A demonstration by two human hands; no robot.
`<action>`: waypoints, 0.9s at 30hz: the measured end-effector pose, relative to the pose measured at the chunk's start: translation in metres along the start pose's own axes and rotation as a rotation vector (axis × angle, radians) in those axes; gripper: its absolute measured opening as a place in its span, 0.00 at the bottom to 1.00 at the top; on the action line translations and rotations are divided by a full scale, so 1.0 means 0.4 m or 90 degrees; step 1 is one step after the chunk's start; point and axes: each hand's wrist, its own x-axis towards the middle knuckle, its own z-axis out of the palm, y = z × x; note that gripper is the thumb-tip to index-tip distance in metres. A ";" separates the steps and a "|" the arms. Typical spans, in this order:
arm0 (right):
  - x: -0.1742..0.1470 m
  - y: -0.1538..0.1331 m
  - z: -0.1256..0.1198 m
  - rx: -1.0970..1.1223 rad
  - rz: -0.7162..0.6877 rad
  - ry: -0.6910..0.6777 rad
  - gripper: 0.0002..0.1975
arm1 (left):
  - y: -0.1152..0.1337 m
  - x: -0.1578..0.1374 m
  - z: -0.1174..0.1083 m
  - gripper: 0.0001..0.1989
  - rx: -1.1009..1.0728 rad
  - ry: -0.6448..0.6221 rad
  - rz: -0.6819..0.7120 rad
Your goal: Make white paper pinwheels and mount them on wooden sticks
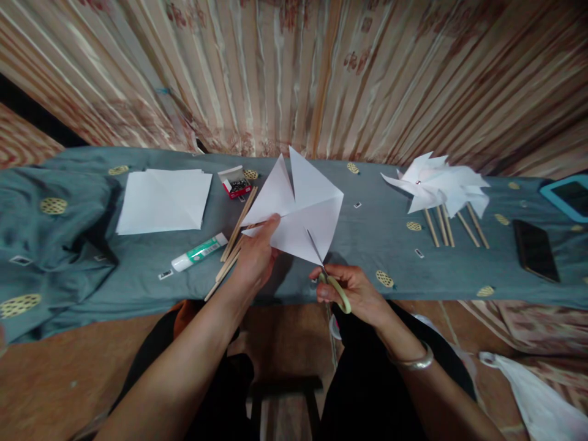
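Observation:
My left hand pinches the left side of a white square of paper, thumb on top, holding it above the table. Slits run inward from the paper's top and left corners. In my right hand is a pair of scissors with pale green handles, its blade lying across the paper's lower corner. Under and beside my left hand lie several wooden sticks. A white and green glue tube rests left of them.
A paper stack lies at the left, near an open red box of small dark pins. Paper pinwheels on sticks lie at the right, with a dark phone and a blue-framed device beyond. A curtain hangs behind the table.

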 end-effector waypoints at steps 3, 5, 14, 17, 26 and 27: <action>0.001 -0.005 0.004 0.004 0.013 0.013 0.23 | 0.002 0.000 0.001 0.06 -0.008 0.000 0.001; 0.001 -0.010 0.008 0.010 0.021 0.028 0.24 | 0.004 -0.001 0.002 0.07 -0.014 -0.003 0.000; 0.004 -0.016 0.017 0.016 0.014 0.051 0.23 | 0.006 -0.001 0.001 0.07 -0.025 -0.003 -0.017; 0.003 -0.015 0.016 0.014 0.018 0.051 0.23 | 0.005 0.001 -0.001 0.06 -0.022 -0.009 -0.013; 0.007 0.001 0.010 0.040 0.033 0.058 0.25 | -0.007 -0.007 0.004 0.07 0.020 0.000 -0.009; 0.007 0.001 0.010 0.046 0.034 0.062 0.25 | -0.009 -0.008 0.005 0.07 0.020 0.007 -0.018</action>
